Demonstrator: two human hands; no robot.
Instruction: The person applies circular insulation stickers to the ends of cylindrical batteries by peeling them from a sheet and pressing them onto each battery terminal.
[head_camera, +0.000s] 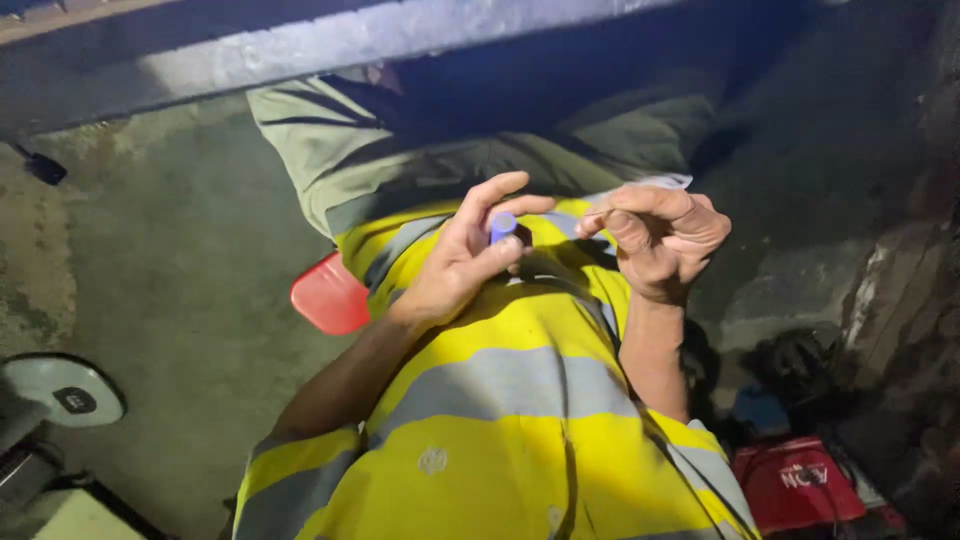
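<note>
Two hands are raised over the lap, close to the camera, above a yellow vest (500, 440) with grey reflective bands. The left hand (465, 260) holds a small blue roll (502, 226), probably thin tape, pinched between the thumb below and the index and middle fingers curled over it. The right hand (665, 240) sits just beside it, thumb and forefinger pressed together at the tips on what seems to be the loose end of the tape; the strip itself is too thin to make out, so I cannot tell for sure that anything lies between those fingertips.

The grip on the roll is light and at its edge, so a sharp tug from the right hand could pull it free, and it would likely drop to the dim concrete floor (170, 260) and roll out of sight. A thin strip could also tear or fold on itself if pulled crooked.

Beyond the hands are olive trousers (330, 150), with a red seat (330, 297) showing under the left thigh. A red box (797, 483) lies by the right side, a round grey object (62, 390) at the left, and a pale beam (300, 45) crosses the top.
</note>
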